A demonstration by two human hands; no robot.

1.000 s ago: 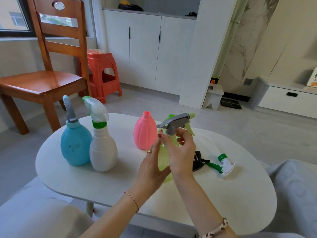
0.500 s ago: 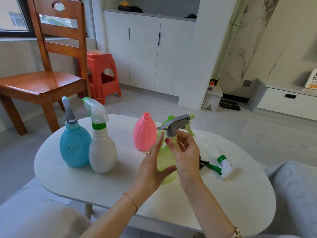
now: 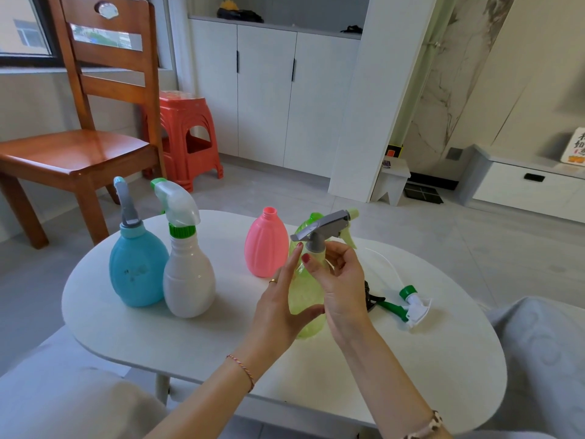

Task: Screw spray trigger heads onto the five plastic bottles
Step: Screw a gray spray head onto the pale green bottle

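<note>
A translucent green bottle (image 3: pixel 303 296) stands on the white table (image 3: pixel 190 343), and my left hand (image 3: pixel 281 308) wraps its body. A grey trigger head (image 3: pixel 323 228) with a pale green nozzle sits on its neck. My right hand (image 3: pixel 340 280) pinches the grey collar just below that head. At the left stand a blue bottle (image 3: pixel 137 270) and a white bottle (image 3: pixel 188 280), each with a spray head on. A pink bottle (image 3: pixel 266 245) with a bare neck stands behind my hands. Another green shape partly shows behind the grey head.
A white-and-green trigger head (image 3: pixel 411 304) with a long tube lies on the table's right side, beside a black and green one (image 3: pixel 375 301). A wooden chair (image 3: pixel 79 153) and a red stool (image 3: pixel 186 137) stand beyond the table. Grey cushions flank my arms.
The green bottle has come down from being held above the table to resting on it. My right fingers have shifted around the grey collar.
</note>
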